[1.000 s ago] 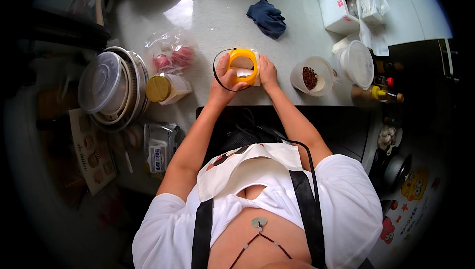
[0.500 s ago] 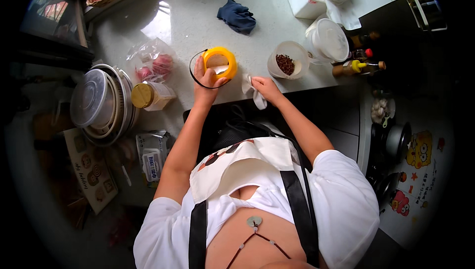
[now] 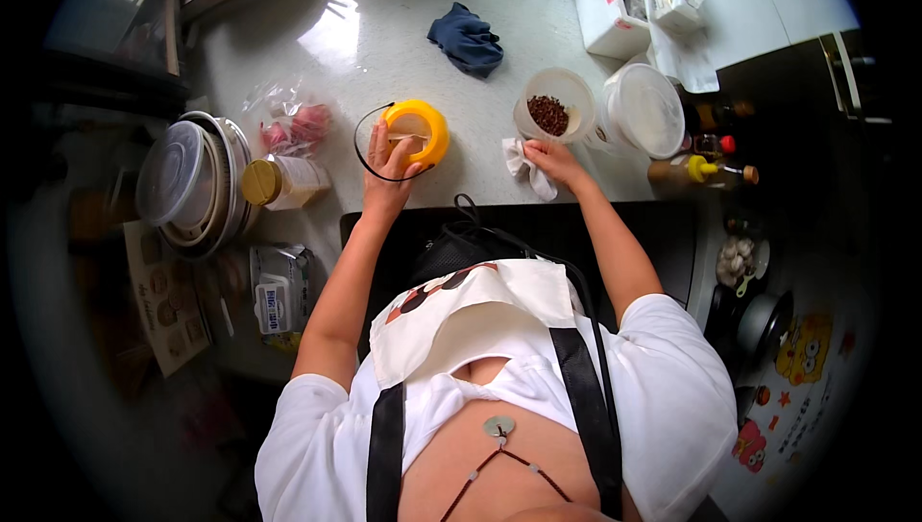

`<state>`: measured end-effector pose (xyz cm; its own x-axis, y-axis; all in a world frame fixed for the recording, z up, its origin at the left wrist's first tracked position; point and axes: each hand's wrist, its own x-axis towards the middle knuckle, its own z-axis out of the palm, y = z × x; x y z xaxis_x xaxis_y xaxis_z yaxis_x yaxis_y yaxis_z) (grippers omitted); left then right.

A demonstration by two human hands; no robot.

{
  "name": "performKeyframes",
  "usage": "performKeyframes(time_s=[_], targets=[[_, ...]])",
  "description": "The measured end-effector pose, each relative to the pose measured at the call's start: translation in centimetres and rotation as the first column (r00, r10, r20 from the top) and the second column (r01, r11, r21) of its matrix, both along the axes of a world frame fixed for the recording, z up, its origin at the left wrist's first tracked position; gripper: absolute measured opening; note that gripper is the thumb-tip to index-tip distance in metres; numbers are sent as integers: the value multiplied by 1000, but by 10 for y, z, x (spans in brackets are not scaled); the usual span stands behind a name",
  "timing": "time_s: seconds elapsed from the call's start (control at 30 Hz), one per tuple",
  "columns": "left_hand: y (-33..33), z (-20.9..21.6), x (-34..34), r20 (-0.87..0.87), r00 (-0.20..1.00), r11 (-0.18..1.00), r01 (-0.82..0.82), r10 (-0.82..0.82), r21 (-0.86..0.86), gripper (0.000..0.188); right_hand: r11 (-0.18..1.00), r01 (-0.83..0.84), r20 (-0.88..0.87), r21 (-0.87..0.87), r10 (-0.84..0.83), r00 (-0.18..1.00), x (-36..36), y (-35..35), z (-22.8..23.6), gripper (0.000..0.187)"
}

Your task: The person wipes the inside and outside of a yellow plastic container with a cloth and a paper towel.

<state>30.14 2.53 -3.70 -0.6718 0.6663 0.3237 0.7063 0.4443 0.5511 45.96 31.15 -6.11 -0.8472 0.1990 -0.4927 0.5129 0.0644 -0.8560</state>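
Note:
On the counter a small round yellow bucket (image 3: 438, 135) with a thin black wire handle stands at centre left. My left hand (image 3: 387, 176) grips its near left rim, fingers along the edge and thumb at the opening. Something pale shows inside, partly hidden by that hand. In my right hand (image 3: 557, 161) is a crumpled white cloth or tissue (image 3: 524, 172), pinched near the counter's front edge. Just beyond that hand sits a clear plastic tub (image 3: 580, 97) with dark reddish-brown bits in it.
A dark blue cloth (image 3: 466, 39) lies farther back. To the left are a bag of pinkish-red items (image 3: 296, 126), a gold-lidded jar (image 3: 285, 183) and stacked bowls (image 3: 175, 181). A lidded tub (image 3: 645, 111), bottles (image 3: 699, 172) and a white box (image 3: 607, 18) stand right.
My right hand has moved right and slightly away from me with the white cloth, closer to the clear tub. The yellow bucket and my left hand have shifted slightly left. The view has also shifted.

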Motion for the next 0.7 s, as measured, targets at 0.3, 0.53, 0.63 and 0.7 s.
performKeyframes(time_s=[0.3, 0.53, 0.63, 0.7], targets=[[-19, 11, 21, 50, 971, 972, -235, 234, 18, 48, 985, 171, -181, -35, -175, 968, -82, 41, -24, 24], [-19, 56, 46, -159, 888, 894, -399, 432, 202, 29, 995, 88, -307, 55, -67, 949, -117, -1, -29, 29], [12, 70, 38, -217, 951, 974, -226, 220, -7, 22, 988, 104, -395, 112, -52, 917, -135, -30, -16, 28], [27, 67, 30, -205, 964, 964, -206, 170, -167, 21, 991, 84, -403, 107, -34, 914, -142, -43, -9, 28]])
